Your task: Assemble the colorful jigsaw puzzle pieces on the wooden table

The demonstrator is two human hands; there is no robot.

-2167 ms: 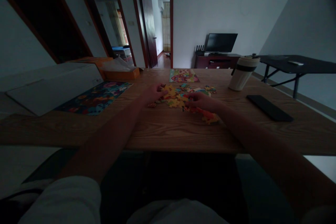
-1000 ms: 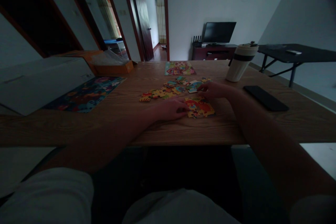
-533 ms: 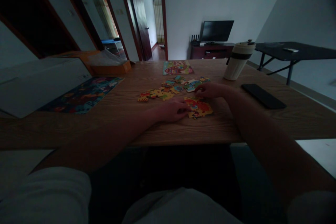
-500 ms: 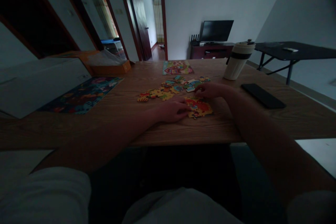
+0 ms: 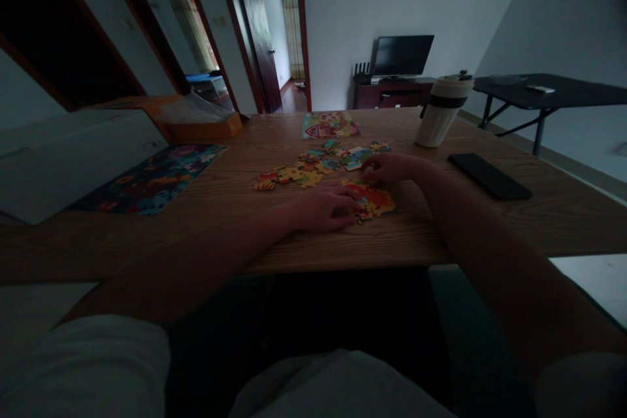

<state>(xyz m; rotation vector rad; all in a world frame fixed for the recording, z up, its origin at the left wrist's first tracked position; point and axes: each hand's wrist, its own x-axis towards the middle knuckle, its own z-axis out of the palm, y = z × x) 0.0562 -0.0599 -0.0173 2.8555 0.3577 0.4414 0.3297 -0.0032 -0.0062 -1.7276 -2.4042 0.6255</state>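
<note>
A partly joined jigsaw puzzle (image 5: 379,199), red and yellow, lies flat on the wooden table. My left hand (image 5: 326,207) rests over its left side, fingers stretched out and apart on the joined pieces. Just past the puzzle's far edge, my right hand (image 5: 386,168) is bent down with its fingers closed together. Whatever sits between those fingertips is too dark and small to make out. Loose puzzle pieces (image 5: 294,174) spread in a pile beyond my left hand and reach up to my right fingertips.
A colourful picture sheet (image 5: 330,125) lies behind the pieces. To the right are a cream tumbler (image 5: 441,119) and a black phone-like slab (image 5: 488,176). On the left are a dark patterned sheet (image 5: 166,176), a white box (image 5: 83,157) and an orange box (image 5: 206,130).
My left hand has shifted slightly right, its fingers reaching further over the joined puzzle. The right hand stays nearly where it was. The whole view has moved a little.
</note>
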